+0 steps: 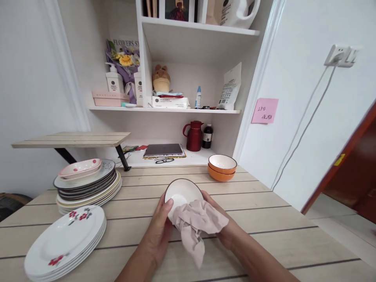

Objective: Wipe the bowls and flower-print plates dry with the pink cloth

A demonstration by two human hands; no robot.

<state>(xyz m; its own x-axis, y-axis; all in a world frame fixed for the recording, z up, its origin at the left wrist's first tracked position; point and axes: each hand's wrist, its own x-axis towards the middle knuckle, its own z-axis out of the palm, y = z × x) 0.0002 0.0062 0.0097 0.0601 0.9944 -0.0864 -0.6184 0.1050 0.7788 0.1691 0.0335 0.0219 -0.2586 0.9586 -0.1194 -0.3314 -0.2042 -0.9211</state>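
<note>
A bowl [179,192] with a white inside and a dark rim is tilted toward me above the table. My left hand [161,219] grips its left side, the thumb over the rim. A crumpled pale pink cloth [196,223] covers the bowl's lower right part and hangs down in front. My right hand [219,223] is closed at the bowl's right side with the cloth in it; most of its fingers are hidden behind cloth and bowl. Farther back on the right stand two stacked orange bowls [222,172] with white insides.
Flower-patterned white plates [64,243] are stacked at the front left of the slatted table [264,227]. Behind them rises a taller plate stack [88,186] topped by a pink dish [79,168]. A raised wooden shelf [70,139], laptop [163,149] and red jug [194,136] are farther back.
</note>
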